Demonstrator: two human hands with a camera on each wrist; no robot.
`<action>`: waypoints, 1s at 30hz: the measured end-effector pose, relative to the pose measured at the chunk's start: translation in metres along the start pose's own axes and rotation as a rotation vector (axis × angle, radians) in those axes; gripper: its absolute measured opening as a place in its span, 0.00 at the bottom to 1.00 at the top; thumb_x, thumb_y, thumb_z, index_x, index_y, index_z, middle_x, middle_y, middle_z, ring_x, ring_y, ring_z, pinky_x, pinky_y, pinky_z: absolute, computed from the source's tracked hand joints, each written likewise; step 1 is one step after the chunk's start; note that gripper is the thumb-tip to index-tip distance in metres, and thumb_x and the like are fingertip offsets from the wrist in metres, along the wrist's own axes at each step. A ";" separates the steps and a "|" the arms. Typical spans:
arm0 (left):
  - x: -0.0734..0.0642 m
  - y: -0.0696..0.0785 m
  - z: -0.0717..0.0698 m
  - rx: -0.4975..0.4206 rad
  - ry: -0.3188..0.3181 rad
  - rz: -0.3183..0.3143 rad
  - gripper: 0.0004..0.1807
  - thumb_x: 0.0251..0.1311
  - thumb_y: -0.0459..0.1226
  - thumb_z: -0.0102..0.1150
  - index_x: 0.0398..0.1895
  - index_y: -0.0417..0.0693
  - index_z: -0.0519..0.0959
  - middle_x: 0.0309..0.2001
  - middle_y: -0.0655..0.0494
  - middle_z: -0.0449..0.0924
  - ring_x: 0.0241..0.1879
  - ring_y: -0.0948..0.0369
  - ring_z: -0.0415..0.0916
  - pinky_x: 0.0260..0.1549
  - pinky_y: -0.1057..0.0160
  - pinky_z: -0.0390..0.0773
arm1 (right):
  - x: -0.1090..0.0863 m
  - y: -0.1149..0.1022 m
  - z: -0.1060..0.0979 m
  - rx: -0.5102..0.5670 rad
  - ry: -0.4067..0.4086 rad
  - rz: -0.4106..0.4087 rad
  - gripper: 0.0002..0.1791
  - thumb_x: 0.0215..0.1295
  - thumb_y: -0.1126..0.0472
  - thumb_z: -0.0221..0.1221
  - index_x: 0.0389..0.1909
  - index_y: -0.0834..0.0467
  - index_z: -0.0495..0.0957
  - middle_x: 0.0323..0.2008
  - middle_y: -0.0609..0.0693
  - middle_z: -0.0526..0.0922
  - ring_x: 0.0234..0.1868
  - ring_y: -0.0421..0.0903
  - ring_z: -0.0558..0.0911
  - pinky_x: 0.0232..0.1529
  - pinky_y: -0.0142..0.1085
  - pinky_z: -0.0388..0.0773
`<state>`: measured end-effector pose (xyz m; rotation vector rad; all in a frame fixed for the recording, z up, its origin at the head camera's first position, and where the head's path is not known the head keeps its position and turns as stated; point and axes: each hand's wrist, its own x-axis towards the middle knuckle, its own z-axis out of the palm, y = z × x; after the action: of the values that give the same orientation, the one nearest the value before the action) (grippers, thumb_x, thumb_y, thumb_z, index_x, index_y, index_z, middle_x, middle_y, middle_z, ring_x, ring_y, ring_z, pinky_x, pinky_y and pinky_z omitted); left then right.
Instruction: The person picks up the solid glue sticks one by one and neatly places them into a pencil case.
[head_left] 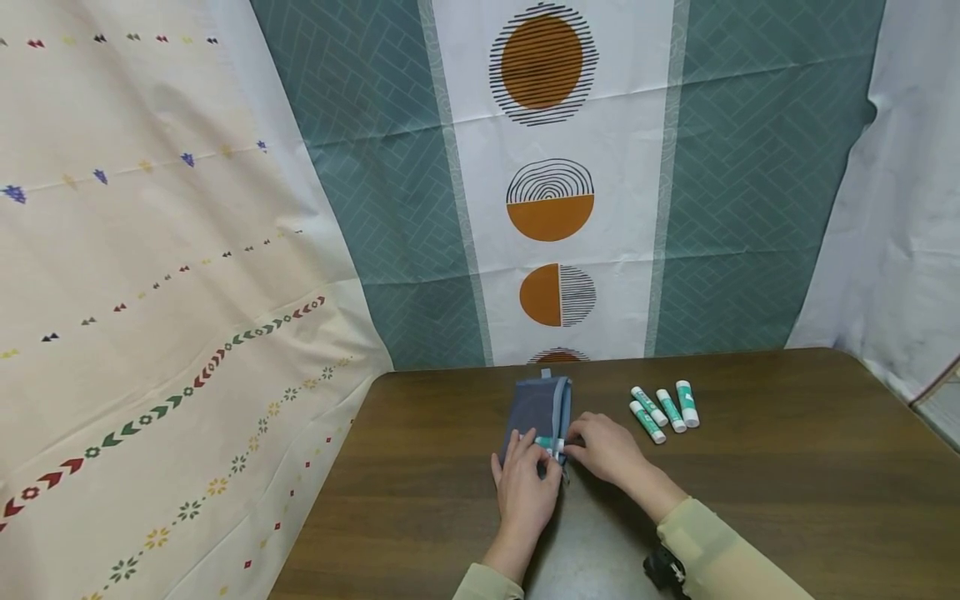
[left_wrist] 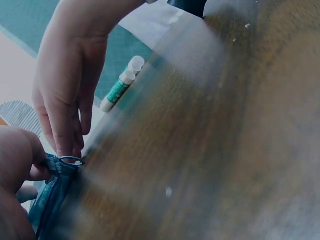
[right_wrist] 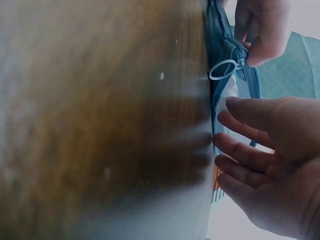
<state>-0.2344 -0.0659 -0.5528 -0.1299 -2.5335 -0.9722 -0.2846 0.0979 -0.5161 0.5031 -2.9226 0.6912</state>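
Head view, and both bare hands are busy on a dark grey-blue fabric pouch with a paler zip strip, lying lengthwise on the brown wood-grain table! Left hand comes over the pouch's near end, thumb and finger pinching its edge beside the zip; right wrist view backs that up, with the oval zip-pull ring dangling just beside those fingertips. And there it is: a white-and-green tube shows at the pouch's mouth, right between the two hands, only part of it visible.

Right hand is in from the other side, thumb and forefinger close together at the tube's end, the remaining fingers loosely bent; whether it's actually grasping the tube or merely touching, I can't tell.

Off to the right, four more white-and-green tubes lie grouped on the wood, near the right hand. Pale yellow-green sleeves on both arms, a black device at the right wrist, and behind it all hangs a teal cloth with orange circles down its white middle panel!
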 end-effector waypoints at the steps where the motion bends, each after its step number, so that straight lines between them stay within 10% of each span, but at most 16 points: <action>1: 0.000 0.000 0.000 0.000 -0.001 0.002 0.12 0.62 0.34 0.68 0.24 0.57 0.78 0.69 0.49 0.84 0.78 0.43 0.71 0.71 0.18 0.55 | 0.000 -0.001 0.000 0.001 0.001 -0.004 0.06 0.68 0.56 0.76 0.39 0.53 0.90 0.43 0.49 0.86 0.46 0.52 0.84 0.46 0.52 0.85; 30: 0.000 -0.001 -0.001 0.008 -0.011 0.004 0.12 0.64 0.35 0.67 0.24 0.58 0.78 0.69 0.49 0.84 0.78 0.43 0.70 0.71 0.17 0.55 | -0.004 0.002 0.001 0.037 -0.011 -0.073 0.09 0.69 0.59 0.75 0.48 0.51 0.90 0.49 0.50 0.87 0.53 0.55 0.85 0.52 0.56 0.85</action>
<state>-0.2341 -0.0667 -0.5528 -0.1384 -2.5462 -0.9622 -0.2820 0.1002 -0.5188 0.6165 -2.8897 0.7364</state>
